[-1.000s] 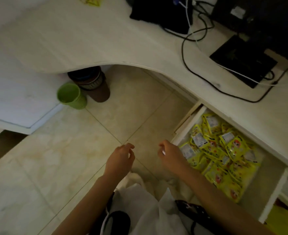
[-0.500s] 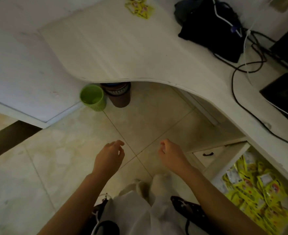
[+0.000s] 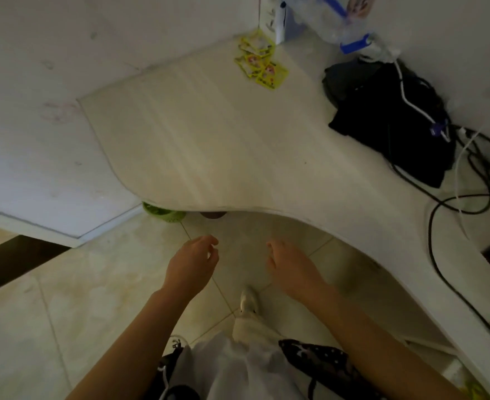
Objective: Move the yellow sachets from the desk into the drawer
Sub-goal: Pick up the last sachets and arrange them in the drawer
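Left hand [image 3: 190,267] and right hand [image 3: 291,269]: apart, empty, fingers loosely curled, below desk [image 3: 209,157] edge. Yellow sachets [image 3: 261,63]: well ahead of both hands, at far desk corner. Probably positioned for next reach. Drawer [image 3: 466,383]: behind right hand.

Sachets [image 3: 259,63] on desk [image 3: 209,145] far corner, cables [image 3: 454,197] right.

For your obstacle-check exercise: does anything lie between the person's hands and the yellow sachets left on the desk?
Nothing visible does. Both the left hand and the right hand hang empty below the desk's curved front edge; bare desktop stretches from there to the yellow sachets near the far corner. The black bag and cables lie off to the right.
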`<state>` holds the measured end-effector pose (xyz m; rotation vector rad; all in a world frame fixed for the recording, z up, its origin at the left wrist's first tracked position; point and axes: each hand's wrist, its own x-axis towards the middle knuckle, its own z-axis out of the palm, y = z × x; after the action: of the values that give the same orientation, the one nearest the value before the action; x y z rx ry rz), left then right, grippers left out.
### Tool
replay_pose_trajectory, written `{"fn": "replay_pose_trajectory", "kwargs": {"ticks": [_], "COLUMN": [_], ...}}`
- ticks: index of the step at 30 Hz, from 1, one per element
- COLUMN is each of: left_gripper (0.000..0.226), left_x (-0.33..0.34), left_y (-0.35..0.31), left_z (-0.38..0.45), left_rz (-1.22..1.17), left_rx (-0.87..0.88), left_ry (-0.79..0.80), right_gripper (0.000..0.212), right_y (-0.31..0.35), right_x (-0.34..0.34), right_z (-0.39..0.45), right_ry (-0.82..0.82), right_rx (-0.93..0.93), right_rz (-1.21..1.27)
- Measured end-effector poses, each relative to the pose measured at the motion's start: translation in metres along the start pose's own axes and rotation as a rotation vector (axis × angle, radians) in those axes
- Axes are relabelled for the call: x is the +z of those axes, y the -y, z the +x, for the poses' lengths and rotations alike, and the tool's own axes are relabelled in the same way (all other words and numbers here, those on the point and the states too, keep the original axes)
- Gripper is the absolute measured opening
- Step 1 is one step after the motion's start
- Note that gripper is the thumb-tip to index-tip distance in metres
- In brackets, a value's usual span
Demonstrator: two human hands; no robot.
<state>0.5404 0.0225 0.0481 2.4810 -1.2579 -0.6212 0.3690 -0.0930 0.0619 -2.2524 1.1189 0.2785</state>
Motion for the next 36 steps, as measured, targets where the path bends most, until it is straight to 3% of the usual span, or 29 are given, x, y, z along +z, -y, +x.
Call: {"fn": "replay_pose_trajectory", "kwargs": {"ticks": [12,17,30,36], "left_gripper": [0.024,0.026,0.024,0.025], "left_x": [-0.05,-0.075,-0.146,-0.155], "left_y": [-0.006,0.005,-0.001,-0.019], "left_z": [0.146,0.206,0.361,0.416], "left_rz": [-0.022,0.032,0.111,0.153], "left_rx": [0.051,0.104,0.29,0.322], "left_ry": [-0.022,0.021,0.076,0.12], "right_gripper": [0.036,0.035,0.033,0.035], "right_y": [0.028,0.043,0.065,0.066], "right_x": [-0.086,-0.111,-0.175,-0.206], "right_z": [0.14,0.192,0.28,0.321], "right_ry": [-0.027,-0.119,-0.24,-0.213], "right_rx": [-0.05,-0.018,0.083,0.088], "right_rz": [0.002,0.022,0.035,0.036]}}
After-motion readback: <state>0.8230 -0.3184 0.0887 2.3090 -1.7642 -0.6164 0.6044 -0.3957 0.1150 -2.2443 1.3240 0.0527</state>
